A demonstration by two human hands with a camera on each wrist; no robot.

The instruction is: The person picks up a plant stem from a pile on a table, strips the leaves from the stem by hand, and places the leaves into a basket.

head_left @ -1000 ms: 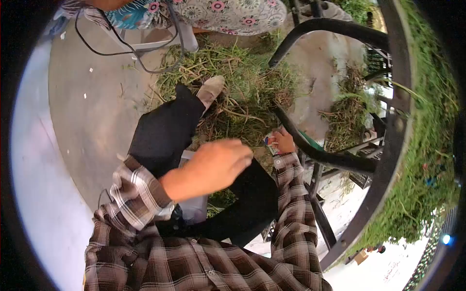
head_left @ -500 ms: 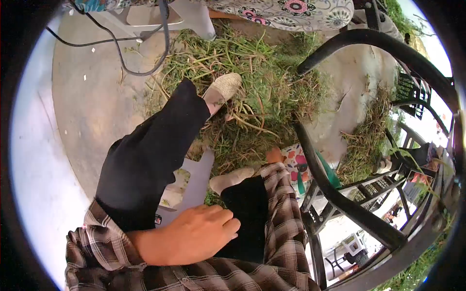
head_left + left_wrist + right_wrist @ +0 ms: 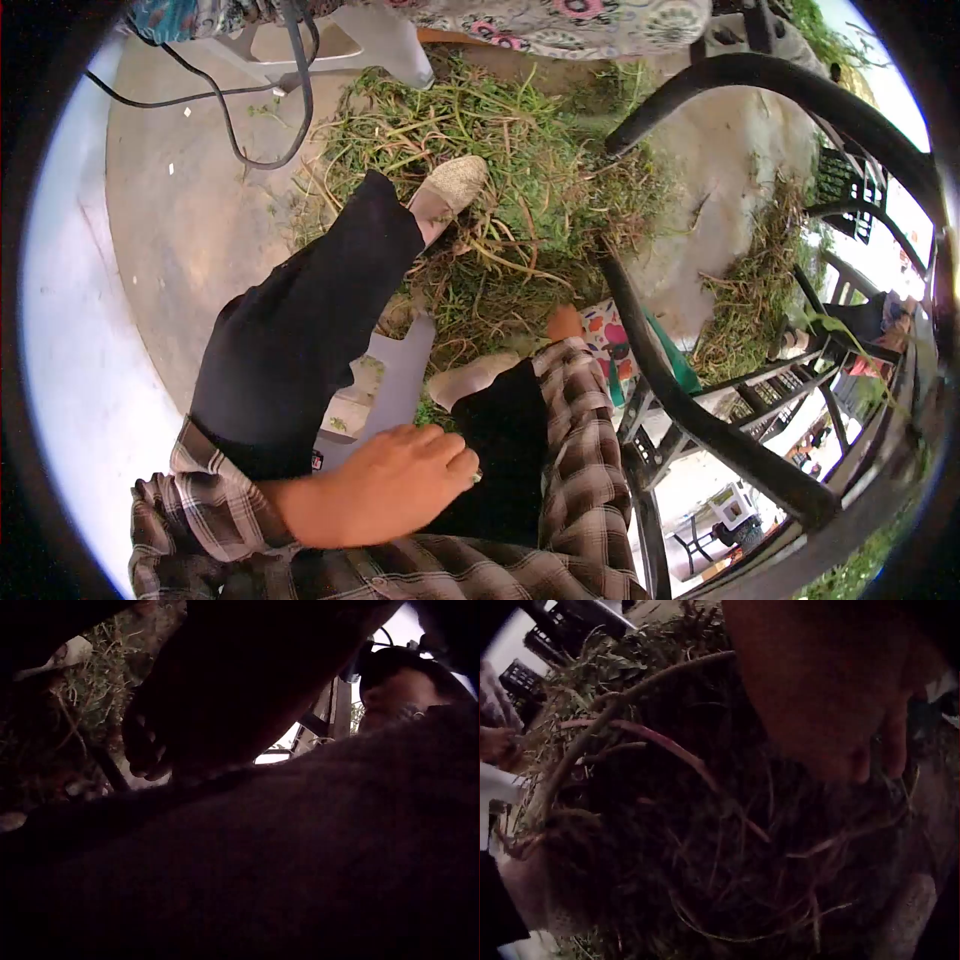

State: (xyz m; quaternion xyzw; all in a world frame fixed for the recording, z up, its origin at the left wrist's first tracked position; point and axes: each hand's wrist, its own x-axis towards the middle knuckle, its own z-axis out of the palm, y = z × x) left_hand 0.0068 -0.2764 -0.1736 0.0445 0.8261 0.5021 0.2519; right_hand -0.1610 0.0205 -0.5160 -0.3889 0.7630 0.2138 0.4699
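Note:
The left hand [image 3: 385, 485] hovers over the lap in the head view, back up, with its fingers loosely bent and nothing seen in them; a ring shows on one finger. In the left wrist view this hand [image 3: 187, 712] is very dark. Low beside the black chair frame, the right hand [image 3: 565, 322] is next to a colourful patterned bag [image 3: 603, 335] with a green edge. The right wrist view shows the right hand [image 3: 832, 690] above tangled stems [image 3: 705, 772], fingers pointing down. Whether it grips the bag is hidden.
Cut greens and stems [image 3: 520, 190] cover the floor around two beige shoes. A curved black metal frame [image 3: 720, 425] stands right of the right arm. A grey plastic stool [image 3: 395, 385] is below the lap. Another person's patterned clothing [image 3: 590, 25] and a cable [image 3: 225, 92] are at the top.
The left hand has dropped from in front of the knees to the lap. The head view has shifted, showing more of the patterned bag beside the right hand and less greenery at the right.

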